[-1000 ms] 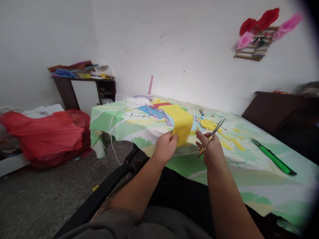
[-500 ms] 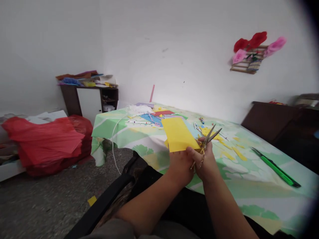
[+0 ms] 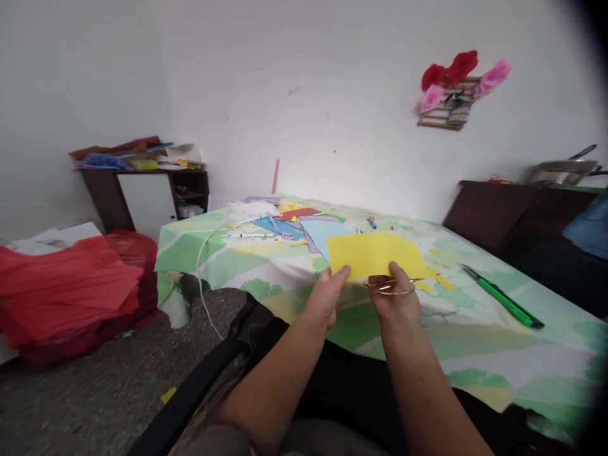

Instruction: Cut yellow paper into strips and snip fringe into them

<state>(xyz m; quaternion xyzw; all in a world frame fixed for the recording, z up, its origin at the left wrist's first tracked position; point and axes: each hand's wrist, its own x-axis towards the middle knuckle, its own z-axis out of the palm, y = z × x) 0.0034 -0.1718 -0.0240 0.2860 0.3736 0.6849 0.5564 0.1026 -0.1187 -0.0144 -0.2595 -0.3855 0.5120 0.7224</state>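
Observation:
A sheet of yellow paper stretches between my two hands above the near edge of the table. My left hand pinches its lower left part, thumb on top. Towards the lower right, my right hand grips the paper under its thumb. Gold-handled scissors also rest in the right hand, their handles lying across the palm and fingers. Most of the blades is hidden by the hand and the paper.
Coloured paper sheets and yellow scraps lie on the green patterned tablecloth. A green utility knife is at the right. A white cord hangs off the table's left edge. Red plastic bags stand on the floor.
The yellow paper has turned from upright to lying crosswise. My hands have moved apart, and the scissors' handles now face left, blades to the right. The view has swung right.

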